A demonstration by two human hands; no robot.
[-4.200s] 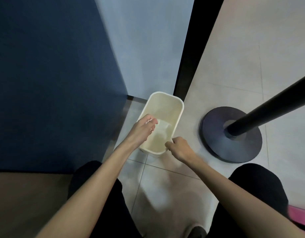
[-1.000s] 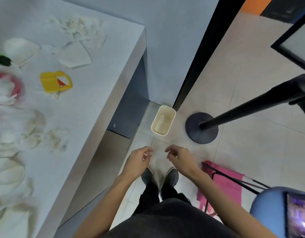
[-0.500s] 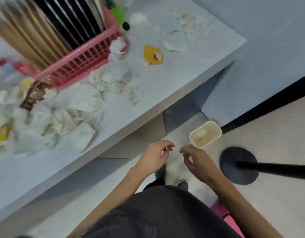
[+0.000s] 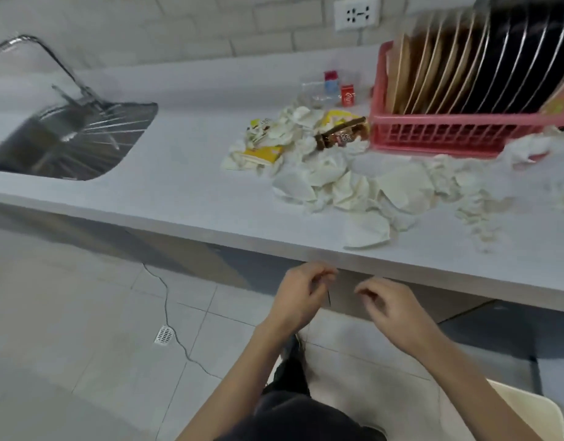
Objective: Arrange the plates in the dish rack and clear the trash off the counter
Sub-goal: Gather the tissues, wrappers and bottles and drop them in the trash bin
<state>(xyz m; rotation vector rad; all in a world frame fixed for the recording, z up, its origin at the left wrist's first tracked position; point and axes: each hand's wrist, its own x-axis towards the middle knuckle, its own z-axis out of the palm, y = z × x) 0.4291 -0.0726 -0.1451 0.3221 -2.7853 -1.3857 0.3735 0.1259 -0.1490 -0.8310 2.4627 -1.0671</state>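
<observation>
Spanning the room, the pale counter (image 4: 185,192) carries a pink dish rack (image 4: 433,135) at its right, filled with upright plates (image 4: 484,65). Crumpled tissues and wrappers (image 4: 334,176) sprawl in front of and left of it. Below the counter edge, the left hand (image 4: 301,297) and right hand (image 4: 392,308) hover, fingers loosely curled, empty.

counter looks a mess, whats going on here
A person stands at the counter with left hand and right hand empty, held below its front edge. Plates already stand upright in the pink dish rack. Crumpled tissues and wrappers remain on top, left of and in front of the rack.
</observation>
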